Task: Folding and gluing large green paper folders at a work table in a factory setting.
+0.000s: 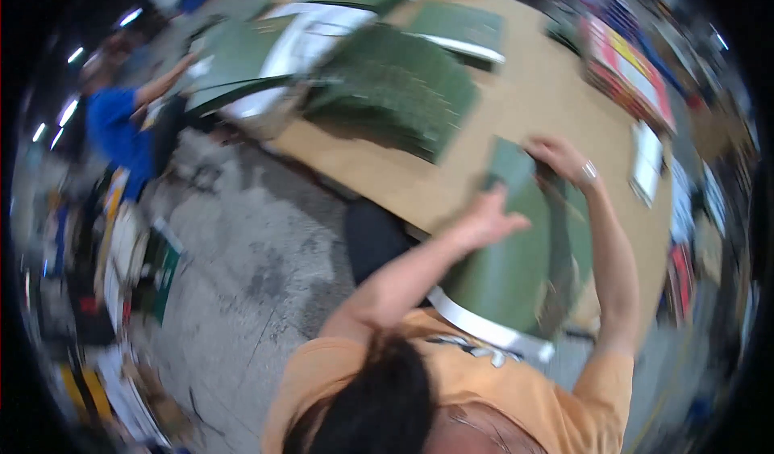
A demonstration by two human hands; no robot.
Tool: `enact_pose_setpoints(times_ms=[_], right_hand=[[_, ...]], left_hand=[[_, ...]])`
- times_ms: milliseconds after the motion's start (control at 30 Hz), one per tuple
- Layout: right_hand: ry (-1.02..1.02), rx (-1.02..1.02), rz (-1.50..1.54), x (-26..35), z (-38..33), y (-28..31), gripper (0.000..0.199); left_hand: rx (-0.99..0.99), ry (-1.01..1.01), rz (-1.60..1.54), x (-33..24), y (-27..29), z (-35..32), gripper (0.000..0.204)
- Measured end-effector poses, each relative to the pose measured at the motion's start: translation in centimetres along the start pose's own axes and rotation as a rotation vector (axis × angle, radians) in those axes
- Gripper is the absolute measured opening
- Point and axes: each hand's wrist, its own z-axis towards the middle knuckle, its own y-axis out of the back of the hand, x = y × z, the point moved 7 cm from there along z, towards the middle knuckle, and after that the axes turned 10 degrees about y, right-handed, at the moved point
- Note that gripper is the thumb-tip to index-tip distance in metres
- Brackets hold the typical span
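A large green sheet [508,260] with a white strip along its near edge lies in front of me, reaching from the table to my body. A darker fold or gap runs down its right part. My left hand [488,218] lies on the sheet's left side, thumb and fingers apart, somewhat blurred. At the sheet's far right corner, my right hand [560,160] has its fingers curled over the edge, gripping it. Farther left on the table stands a thick fanned stack of green sheets [391,91].
The tan table [532,75] also bears a flat green pile [459,31], green-and-white sheets [314,39], a red-and-yellow stack [629,75] and a white packet [647,164]. A person in blue [121,127] handles sheets at the far left. Grey floor [250,244] lies left; piled goods line both sides.
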Motion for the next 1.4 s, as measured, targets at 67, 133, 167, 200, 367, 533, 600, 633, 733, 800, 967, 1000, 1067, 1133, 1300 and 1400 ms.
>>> enact_pose_setpoints(times_ms=[67, 133, 167, 200, 367, 533, 600, 633, 733, 800, 967, 1000, 1067, 1133, 1300, 1400], right_hand=[[-0.096, -0.063, 0.154, -1.7, -0.2, -1.5, 0.035], [-0.129, -0.086, 0.017, -5.6, 0.4, -2.2, 0.035], [-0.18, -0.102, 0.063, -6.5, 0.0, -2.6, 0.031], [-0.21, -0.17, 0.183, -8.2, -1.8, -1.7, 0.027], [-0.291, -0.055, 0.407, -10.0, -1.5, -4.1, 0.022], [-0.133, -0.044, 0.044, -14.4, -0.4, -5.3, 0.02], [-0.058, -0.169, 0.071, -15.5, -0.9, -4.6, 0.018], [-0.066, -0.167, 0.074, -16.0, -1.1, -4.6, 0.018], [-0.088, -0.399, 0.197, -16.5, -1.7, -3.5, 0.018], [-0.016, -0.454, 0.189, -16.5, -1.7, -3.3, 0.019], [-0.304, -0.139, -0.135, -18.9, -3.1, -3.4, 0.022], [-0.335, -0.097, -0.109, -18.7, -3.4, -3.7, 0.024], [-0.349, -0.127, 0.062, -17.8, -3.5, -3.9, 0.023], [-0.359, -0.157, 0.236, -16.3, -3.1, -4.4, 0.022], [-0.188, -0.182, 0.265, -18.2, -1.1, -3.6, 0.016], [-0.147, -0.226, 0.291, -15.9, -0.1, -4.5, 0.012]], left_hand=[[0.05, 0.008, -0.12, 2.9, -1.6, 1.2, 0.077], [0.017, -0.008, -0.087, 6.1, -4.2, 3.4, 0.087], [0.025, 0.093, 0.067, 7.0, -5.1, 4.4, 0.088], [0.095, 0.16, 0.13, 4.4, -5.0, 3.9, 0.086], [0.121, 0.251, 0.284, 3.6, -3.0, 2.0, 0.087], [0.108, 0.243, 0.301, 5.9, -6.0, 4.5, 0.073], [-0.012, 0.221, 0.419, 4.4, -5.7, 3.8, 0.074], [-0.004, 0.225, 0.416, 3.8, -5.8, 3.5, 0.074], [-0.079, 0.217, 0.473, 3.1, -5.7, 3.0, 0.075], [-0.131, 0.168, 0.355, 3.8, -5.6, 3.3, 0.073], [-0.186, 0.149, 0.347, 5.8, -6.9, 4.5, 0.068], [-0.195, 0.15, 0.389, 5.6, -7.0, 4.3, 0.066], [-0.181, 0.178, 0.344, 5.3, -5.8, 3.4, 0.064], [-0.169, 0.207, 0.302, 5.1, -5.2, 3.0, 0.062], [-0.046, 0.213, 0.172, 5.2, -5.0, 4.5, 0.057], [-0.094, 0.243, -0.008, 6.8, -4.9, 4.7, 0.055]])
